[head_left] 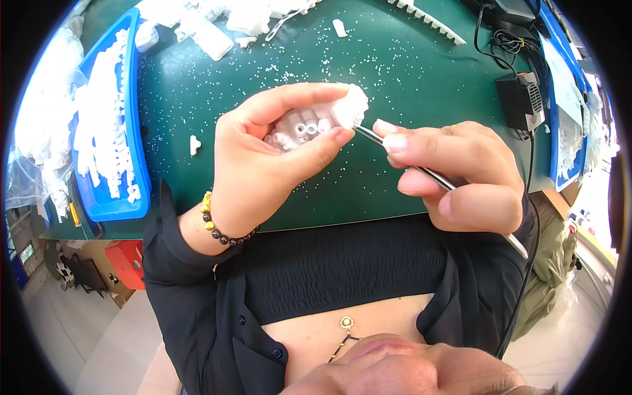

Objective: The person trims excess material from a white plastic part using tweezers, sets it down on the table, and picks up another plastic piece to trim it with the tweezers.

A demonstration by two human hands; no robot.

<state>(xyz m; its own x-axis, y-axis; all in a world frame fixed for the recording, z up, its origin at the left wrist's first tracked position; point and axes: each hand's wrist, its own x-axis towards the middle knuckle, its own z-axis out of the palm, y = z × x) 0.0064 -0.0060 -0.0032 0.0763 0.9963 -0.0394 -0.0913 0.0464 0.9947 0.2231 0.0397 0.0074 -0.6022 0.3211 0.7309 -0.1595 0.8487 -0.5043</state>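
Person (pixel 342 263) grips a white cluster of parts (pixel 352 108) in the left hand (pixel 257 151), probably light, stiff and best held by its sides, beyond the table's (pixel 316 212) near edge, while the right hand (pixel 467 174) pinches 1 metal tool (pixel 434 176).

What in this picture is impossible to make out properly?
In the head view:
- Undersides of the small white tubular pieces: hidden by the left hand.
- Part of the slim silver metal tool: covered by the right hand.
- Whether its tip touches the rounded white piece: too small to tell.
- Upper end of the toothed white plastic strip: cut off by the top edge.
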